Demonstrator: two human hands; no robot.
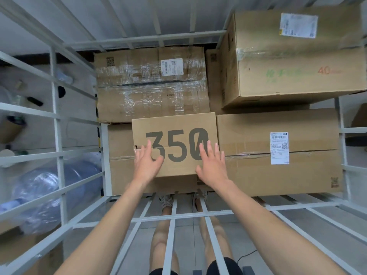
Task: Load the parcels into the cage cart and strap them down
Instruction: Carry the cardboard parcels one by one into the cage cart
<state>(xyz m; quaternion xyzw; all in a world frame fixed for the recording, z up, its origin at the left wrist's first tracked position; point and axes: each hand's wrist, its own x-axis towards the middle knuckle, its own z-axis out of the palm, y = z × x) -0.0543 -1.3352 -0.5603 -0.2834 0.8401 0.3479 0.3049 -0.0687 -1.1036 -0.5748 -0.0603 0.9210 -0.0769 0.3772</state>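
Loading looks well along, while the strapping appears not yet begun. Inside the cage cart (56, 126) a taped carton (151, 100) sits at the back and a tall carton (288, 80) rises in the far right corner. A labelled carton (256, 171) fills the near right. The box marked 350 (174, 124) lies flat on a lower carton (121, 175) at the near side, touching the labelled carton on its right. The left hand (148, 164) and the right hand (212, 165) lie on the box's top, each grip spread with straight fingers and holding nothing, so the box seems set in place, or about to be nudged square. No strap shows anywhere in view. Whether more parcels wait outside the cart cannot be told; only a water bottle (49, 191) shows through the left bars.
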